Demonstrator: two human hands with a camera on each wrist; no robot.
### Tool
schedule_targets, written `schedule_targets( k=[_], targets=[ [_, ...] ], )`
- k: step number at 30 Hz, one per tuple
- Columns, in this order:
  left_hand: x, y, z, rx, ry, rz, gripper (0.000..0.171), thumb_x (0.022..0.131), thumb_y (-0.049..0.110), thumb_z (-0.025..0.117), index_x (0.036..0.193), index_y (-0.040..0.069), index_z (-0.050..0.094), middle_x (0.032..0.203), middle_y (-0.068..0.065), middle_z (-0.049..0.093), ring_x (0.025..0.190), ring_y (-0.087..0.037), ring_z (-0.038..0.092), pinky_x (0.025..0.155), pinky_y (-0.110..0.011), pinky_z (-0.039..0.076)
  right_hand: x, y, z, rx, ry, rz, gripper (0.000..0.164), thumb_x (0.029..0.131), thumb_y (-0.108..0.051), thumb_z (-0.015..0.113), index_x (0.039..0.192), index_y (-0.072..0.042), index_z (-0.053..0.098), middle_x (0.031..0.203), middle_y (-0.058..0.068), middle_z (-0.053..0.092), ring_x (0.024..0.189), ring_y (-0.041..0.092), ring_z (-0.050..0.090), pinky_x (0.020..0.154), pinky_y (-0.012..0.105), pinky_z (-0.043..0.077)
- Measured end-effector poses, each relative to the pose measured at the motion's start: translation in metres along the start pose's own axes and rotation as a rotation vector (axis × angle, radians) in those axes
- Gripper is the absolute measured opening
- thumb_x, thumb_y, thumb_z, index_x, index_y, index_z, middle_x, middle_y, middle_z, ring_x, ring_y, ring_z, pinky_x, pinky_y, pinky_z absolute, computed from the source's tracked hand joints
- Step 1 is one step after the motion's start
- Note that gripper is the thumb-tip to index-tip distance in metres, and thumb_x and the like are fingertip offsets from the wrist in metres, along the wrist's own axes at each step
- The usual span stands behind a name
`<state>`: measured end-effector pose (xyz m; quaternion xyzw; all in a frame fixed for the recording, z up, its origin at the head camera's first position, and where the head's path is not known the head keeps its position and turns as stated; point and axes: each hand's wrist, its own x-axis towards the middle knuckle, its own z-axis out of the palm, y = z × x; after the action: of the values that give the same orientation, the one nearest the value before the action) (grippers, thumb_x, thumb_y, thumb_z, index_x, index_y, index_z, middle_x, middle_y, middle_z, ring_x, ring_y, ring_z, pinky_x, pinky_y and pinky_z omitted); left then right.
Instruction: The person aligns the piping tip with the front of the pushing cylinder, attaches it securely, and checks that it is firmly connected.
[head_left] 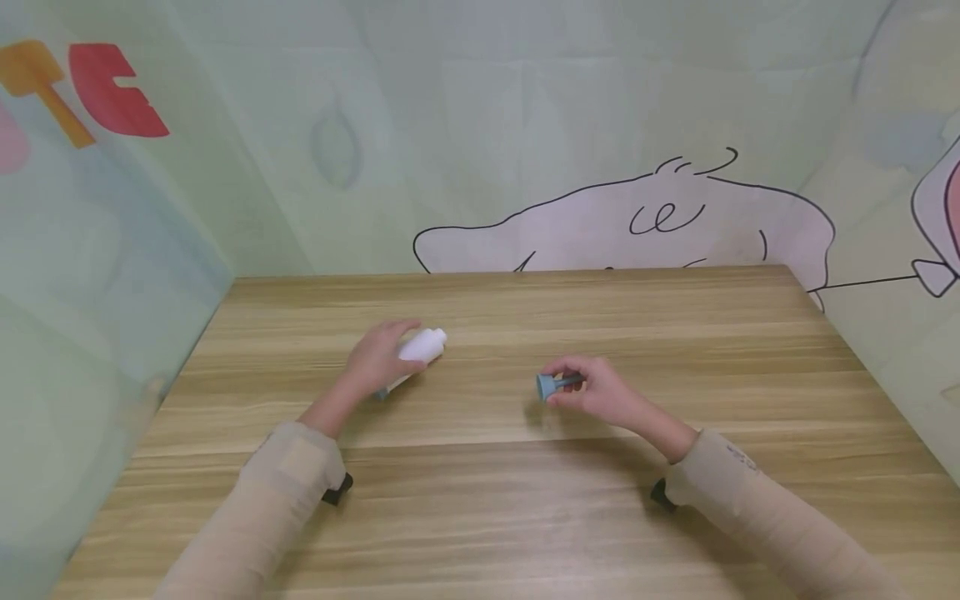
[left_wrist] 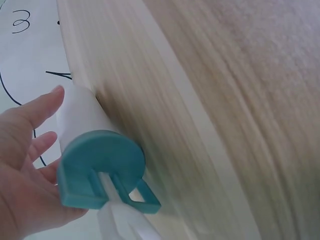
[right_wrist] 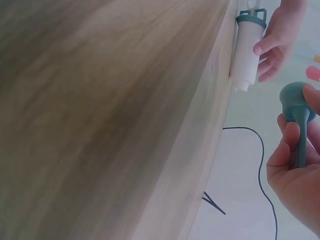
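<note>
A white cylinder (head_left: pixel 422 345) with a teal slotted end cap (left_wrist: pixel 102 165) lies on its side on the table, a white rod sticking out through the cap. My left hand (head_left: pixel 377 358) is around it with fingers loosely spread; the right wrist view shows the thumb against the cylinder and the other fingers a little off its side. To the right, my right hand (head_left: pixel 600 390) pinches a small teal scoop (head_left: pixel 546 386) by its thin handle. The scoop is held above the table, its cup facing left in the head view.
The wood-grain table (head_left: pixel 480 517) stretches beneath both hands. Behind it and at the sides hangs a pale printed cloth (head_left: pixel 480 125) with cartoon drawings. Dark wrist cameras sit under both sleeves, close over the tabletop.
</note>
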<state>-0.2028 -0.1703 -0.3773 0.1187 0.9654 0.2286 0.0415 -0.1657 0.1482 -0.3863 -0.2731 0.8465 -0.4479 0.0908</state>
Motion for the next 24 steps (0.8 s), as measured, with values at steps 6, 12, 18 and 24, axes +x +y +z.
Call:
schedule_targets(
  k=[6, 12, 18, 24],
  targets=[
    [0.0023, -0.0021, 0.0002, -0.012, -0.057, -0.012, 0.067, 0.073, 0.023, 0.069, 0.130, 0.003, 0.039, 0.127, -0.023, 0.046, 0.116, -0.037, 0.043, 0.093, -0.049, 0.036, -0.0003, -0.0008, -0.0007, 0.002, 0.000, -0.003, 0.030, 0.076, -0.012, 0.068, 0.103, -0.001, 0.060, 0.090, 0.013, 0.063, 0.073, 0.012, 0.053, 0.061, 0.021, 0.046],
    [0.0039, -0.0036, 0.0010, -0.014, -0.107, -0.035, 0.070, 0.073, 0.023, 0.069, 0.132, 0.003, 0.037, 0.121, -0.023, 0.051, 0.108, -0.034, 0.049, 0.088, -0.047, 0.040, -0.0006, -0.0015, -0.0004, 0.000, 0.002, -0.001, 0.029, 0.075, -0.011, 0.068, 0.102, -0.002, 0.061, 0.090, 0.012, 0.063, 0.073, 0.013, 0.054, 0.061, 0.021, 0.047],
    [0.0035, -0.0032, 0.0009, -0.002, -0.126, -0.043, 0.068, 0.074, 0.024, 0.068, 0.131, 0.003, 0.037, 0.123, -0.022, 0.050, 0.108, -0.035, 0.050, 0.088, -0.048, 0.040, -0.0013, -0.0015, -0.0007, -0.009, 0.004, -0.005, 0.030, 0.075, -0.011, 0.068, 0.102, -0.002, 0.061, 0.089, 0.012, 0.063, 0.072, 0.012, 0.053, 0.061, 0.021, 0.046],
    [0.0033, -0.0025, 0.0018, 0.009, -0.121, -0.031, 0.065, 0.074, 0.023, 0.068, 0.129, 0.003, 0.040, 0.122, -0.021, 0.051, 0.107, -0.035, 0.050, 0.087, -0.048, 0.040, -0.0009, -0.0003, -0.0006, -0.005, 0.003, -0.010, 0.030, 0.075, -0.011, 0.069, 0.103, -0.003, 0.061, 0.090, 0.011, 0.064, 0.073, 0.013, 0.054, 0.063, 0.022, 0.047]
  ],
)
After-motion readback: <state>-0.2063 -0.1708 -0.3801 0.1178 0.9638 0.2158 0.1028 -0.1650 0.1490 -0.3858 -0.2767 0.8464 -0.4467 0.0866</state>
